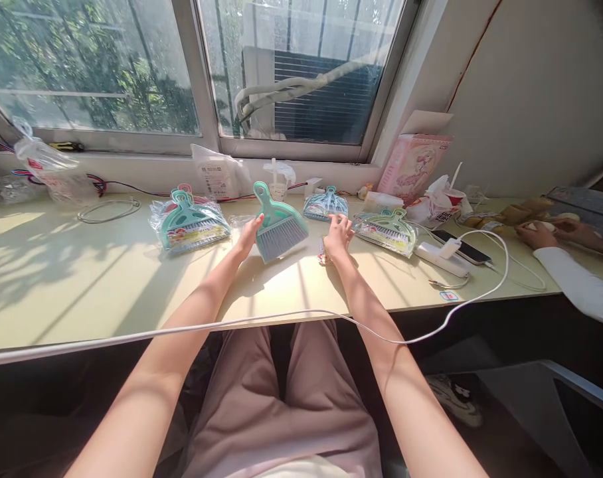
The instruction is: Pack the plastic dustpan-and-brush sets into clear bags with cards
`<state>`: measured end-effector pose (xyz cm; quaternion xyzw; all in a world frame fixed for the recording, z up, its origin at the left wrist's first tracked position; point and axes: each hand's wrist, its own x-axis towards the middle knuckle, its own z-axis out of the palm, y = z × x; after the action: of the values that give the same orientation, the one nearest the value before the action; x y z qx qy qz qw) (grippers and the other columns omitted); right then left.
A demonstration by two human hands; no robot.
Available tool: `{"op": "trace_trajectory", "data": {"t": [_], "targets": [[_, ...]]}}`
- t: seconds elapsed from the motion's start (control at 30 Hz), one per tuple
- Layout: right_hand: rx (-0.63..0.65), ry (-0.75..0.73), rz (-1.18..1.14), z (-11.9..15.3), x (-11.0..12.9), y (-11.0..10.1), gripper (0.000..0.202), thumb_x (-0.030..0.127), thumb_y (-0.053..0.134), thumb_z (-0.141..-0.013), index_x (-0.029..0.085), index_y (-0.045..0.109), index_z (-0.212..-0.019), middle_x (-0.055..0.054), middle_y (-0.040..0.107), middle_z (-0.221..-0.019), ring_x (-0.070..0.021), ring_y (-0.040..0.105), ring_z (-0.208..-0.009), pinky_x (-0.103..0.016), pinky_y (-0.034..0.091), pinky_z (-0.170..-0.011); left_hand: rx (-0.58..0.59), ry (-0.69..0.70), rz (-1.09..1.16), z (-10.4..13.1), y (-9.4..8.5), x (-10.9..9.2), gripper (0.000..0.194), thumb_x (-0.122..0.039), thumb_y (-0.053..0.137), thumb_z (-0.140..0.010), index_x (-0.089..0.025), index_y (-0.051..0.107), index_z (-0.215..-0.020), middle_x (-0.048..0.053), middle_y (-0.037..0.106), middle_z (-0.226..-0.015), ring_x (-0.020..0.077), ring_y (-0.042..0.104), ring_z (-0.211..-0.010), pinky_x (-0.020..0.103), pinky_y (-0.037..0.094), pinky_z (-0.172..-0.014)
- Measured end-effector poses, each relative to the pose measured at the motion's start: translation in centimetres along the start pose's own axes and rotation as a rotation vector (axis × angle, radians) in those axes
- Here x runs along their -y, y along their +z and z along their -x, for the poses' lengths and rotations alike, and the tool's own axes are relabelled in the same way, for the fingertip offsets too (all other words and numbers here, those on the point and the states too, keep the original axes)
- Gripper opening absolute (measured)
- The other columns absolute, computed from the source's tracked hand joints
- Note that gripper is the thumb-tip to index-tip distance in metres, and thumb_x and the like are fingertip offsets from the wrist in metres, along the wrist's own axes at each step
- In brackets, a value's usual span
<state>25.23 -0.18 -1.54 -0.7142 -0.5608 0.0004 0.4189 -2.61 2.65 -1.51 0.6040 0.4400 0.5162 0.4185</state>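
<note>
My left hand (pixel 249 236) grips a teal dustpan with its brush (pixel 281 232) by the left edge. The set is tilted up above the table, handle at the top and grey bristles facing me. My right hand (pixel 339 236) is bent over a small printed card (pixel 324 257), fingers curled, and covers much of it. Just beyond that hand lies a wrapped dustpan set (pixel 326 201). Another wrapped set (pixel 388 231) lies to its right. Several wrapped sets (pixel 192 226) with printed cards are piled to the left.
A white cable (pixel 291 313) crosses in front along the table edge (pixel 182 330). At right are a power strip (pixel 441 259), a phone (pixel 463 247) and a pink box (pixel 414 166). Another person's hand (pixel 538 234) works at far right. Plastic-covered cups line the window.
</note>
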Motion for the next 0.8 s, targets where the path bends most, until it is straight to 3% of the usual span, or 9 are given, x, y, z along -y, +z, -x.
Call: {"op": "trace_trajectory", "data": {"t": [0.07,0.13,0.23,0.3,0.4,0.57,0.8], "targets": [[-0.046,-0.104,-0.028,0.2,0.8,-0.5,0.046,0.006,0.058,-0.092,0.021,0.073,-0.133,-0.024,0.064,-0.158,-0.0399,0.056,-0.15,-0.062,0.048,-0.122,-0.01,0.03,-0.054,0.2,0.8,-0.5,0.055,-0.073,0.057,-0.105,-0.022,0.076,-0.108,0.013,0.081,-0.122,0.0364,0.068,-0.133,0.052,0.054,-0.118],[-0.004,-0.218,-0.094,0.6,1.9,-0.6,0.031,0.014,0.055,-0.103,0.022,0.077,-0.124,-0.019,0.074,-0.143,-0.0363,0.063,-0.138,-0.056,0.049,-0.12,0.016,0.077,-0.113,0.8,2.0,-1.1,0.056,-0.075,0.054,-0.106,-0.022,0.074,-0.103,0.012,0.08,-0.116,0.0353,0.068,-0.127,0.05,0.053,-0.117],[0.123,-0.305,-0.201,1.8,3.7,-0.3,0.023,0.034,0.061,-0.112,0.023,0.079,-0.121,-0.015,0.082,-0.128,-0.0335,0.07,-0.125,-0.051,0.05,-0.117,0.101,0.156,-0.208,2.4,3.8,-1.9,0.057,-0.074,0.052,-0.108,-0.022,0.075,-0.116,0.01,0.079,-0.123,0.034,0.069,-0.125,0.047,0.052,-0.117],[0.155,-0.302,-0.266,2.5,4.6,0.1,0.029,0.043,0.069,-0.11,0.023,0.078,-0.13,-0.014,0.084,-0.129,-0.0335,0.072,-0.124,-0.05,0.053,-0.117,0.12,0.2,-0.246,3.5,4.7,-2.2,0.058,-0.071,0.052,-0.108,-0.023,0.073,-0.132,0.011,0.078,-0.132,0.0348,0.069,-0.13,0.046,0.052,-0.118],[0.178,-0.243,-0.358,3.0,5.4,0.0,0.037,0.042,0.081,-0.102,0.026,0.078,-0.135,-0.01,0.086,-0.131,-0.0314,0.076,-0.124,-0.046,0.056,-0.117,0.102,0.202,-0.282,4.6,5.3,-2.6,0.058,-0.067,0.052,-0.11,-0.023,0.069,-0.143,0.014,0.078,-0.132,0.0379,0.071,-0.131,0.047,0.053,-0.115],[0.206,-0.043,-0.35,2.7,5.9,-1.0,0.018,0.037,0.091,-0.093,0.027,0.088,-0.107,-0.008,0.089,-0.12,-0.0313,0.081,-0.123,-0.043,0.059,-0.117,0.086,0.218,-0.384,5.2,5.7,-3.4,0.053,-0.059,0.052,-0.113,-0.023,0.07,-0.147,0.016,0.078,-0.13,0.0422,0.072,-0.13,0.051,0.053,-0.115],[0.216,-0.02,-0.441,2.1,6.3,-1.9,0.012,0.033,0.093,-0.088,0.026,0.089,-0.096,-0.008,0.091,-0.116,-0.0314,0.084,-0.12,-0.044,0.061,-0.118,0.099,0.231,-0.382,4.8,5.7,-3.6,0.056,-0.061,0.05,-0.112,-0.024,0.069,-0.149,0.011,0.078,-0.113,0.0378,0.074,-0.112,0.045,0.055,-0.103]]}}
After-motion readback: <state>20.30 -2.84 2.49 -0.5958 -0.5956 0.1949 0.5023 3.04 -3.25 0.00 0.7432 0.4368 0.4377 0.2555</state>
